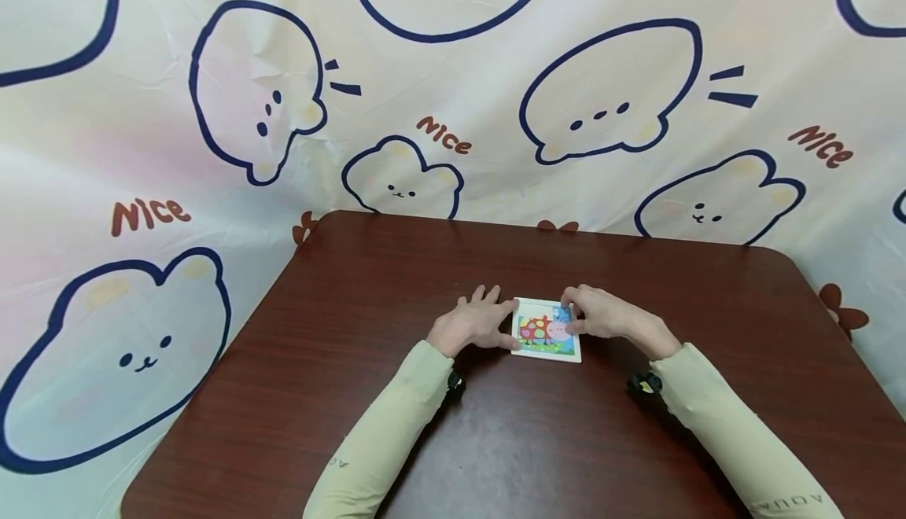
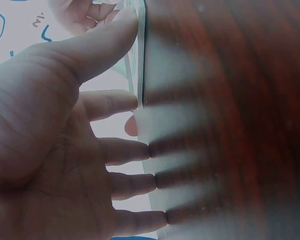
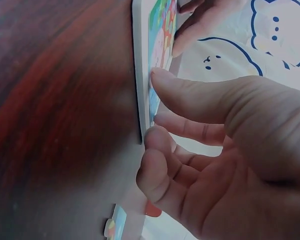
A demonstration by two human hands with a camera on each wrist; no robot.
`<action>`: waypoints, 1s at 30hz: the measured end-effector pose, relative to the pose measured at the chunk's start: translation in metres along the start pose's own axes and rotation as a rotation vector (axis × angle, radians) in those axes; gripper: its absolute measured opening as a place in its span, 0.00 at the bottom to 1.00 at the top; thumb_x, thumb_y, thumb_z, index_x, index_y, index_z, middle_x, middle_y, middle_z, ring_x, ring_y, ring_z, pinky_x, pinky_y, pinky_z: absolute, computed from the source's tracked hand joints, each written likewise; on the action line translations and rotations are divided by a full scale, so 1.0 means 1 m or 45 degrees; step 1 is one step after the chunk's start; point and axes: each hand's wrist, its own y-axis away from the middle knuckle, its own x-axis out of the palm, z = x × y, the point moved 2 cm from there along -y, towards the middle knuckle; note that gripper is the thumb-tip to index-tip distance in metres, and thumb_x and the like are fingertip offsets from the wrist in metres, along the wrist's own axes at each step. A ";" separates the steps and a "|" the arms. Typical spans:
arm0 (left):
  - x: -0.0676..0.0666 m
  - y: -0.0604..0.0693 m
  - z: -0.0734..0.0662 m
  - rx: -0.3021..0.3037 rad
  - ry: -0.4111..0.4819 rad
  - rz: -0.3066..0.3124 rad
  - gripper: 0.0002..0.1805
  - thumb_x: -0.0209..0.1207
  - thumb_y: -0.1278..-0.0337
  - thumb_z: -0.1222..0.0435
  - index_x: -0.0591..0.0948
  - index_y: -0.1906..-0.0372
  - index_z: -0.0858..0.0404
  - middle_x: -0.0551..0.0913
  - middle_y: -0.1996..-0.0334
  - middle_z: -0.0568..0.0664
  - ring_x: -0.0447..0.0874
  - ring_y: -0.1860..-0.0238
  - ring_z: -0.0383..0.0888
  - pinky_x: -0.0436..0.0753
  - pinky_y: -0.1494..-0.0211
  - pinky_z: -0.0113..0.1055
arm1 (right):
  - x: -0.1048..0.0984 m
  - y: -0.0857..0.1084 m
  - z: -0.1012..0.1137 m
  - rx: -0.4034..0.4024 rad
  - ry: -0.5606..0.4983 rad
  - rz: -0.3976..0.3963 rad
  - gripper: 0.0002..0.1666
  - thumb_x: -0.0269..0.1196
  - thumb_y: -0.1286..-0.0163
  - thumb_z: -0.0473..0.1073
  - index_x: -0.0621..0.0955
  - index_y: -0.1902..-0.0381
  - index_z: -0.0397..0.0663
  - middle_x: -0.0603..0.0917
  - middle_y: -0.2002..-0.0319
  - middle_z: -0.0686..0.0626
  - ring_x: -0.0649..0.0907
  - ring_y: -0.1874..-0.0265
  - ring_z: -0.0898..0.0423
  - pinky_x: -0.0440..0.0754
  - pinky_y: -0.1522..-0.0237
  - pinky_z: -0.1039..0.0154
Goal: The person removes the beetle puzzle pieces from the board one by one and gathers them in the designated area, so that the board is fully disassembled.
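A picture puzzle in a white tray [image 1: 546, 358] lies flat on the dark brown table. Its picture shows a red, spotted ladybird [image 1: 534, 329] with a pink face. Part of the upper left of the tray looks white and bare. My left hand [image 1: 476, 324] rests at the tray's left side, fingers spread, with thumb and index finger touching its edge. At the right side my right hand [image 1: 602, 313] has its thumb and bent index finger about a blue puzzle piece [image 1: 561, 314] in the upper right corner. The fingers partly hide this piece.
The right wrist view shows a loose puzzle piece [image 3: 119, 222] on the table beyond the right hand's fingers. A pale curtain [image 1: 495, 79] with drawn bears hangs behind the table [image 1: 325, 322]. Both wrists carry small dark devices [image 1: 644, 384].
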 end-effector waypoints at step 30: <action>0.002 -0.001 -0.001 -0.005 -0.023 -0.014 0.44 0.59 0.40 0.39 0.56 0.22 0.44 0.47 0.20 0.55 0.41 0.20 0.58 0.52 0.23 0.58 | -0.002 -0.002 -0.001 -0.042 0.017 -0.068 0.24 0.73 0.42 0.46 0.73 0.54 0.49 0.78 0.62 0.49 0.75 0.63 0.53 0.73 0.63 0.61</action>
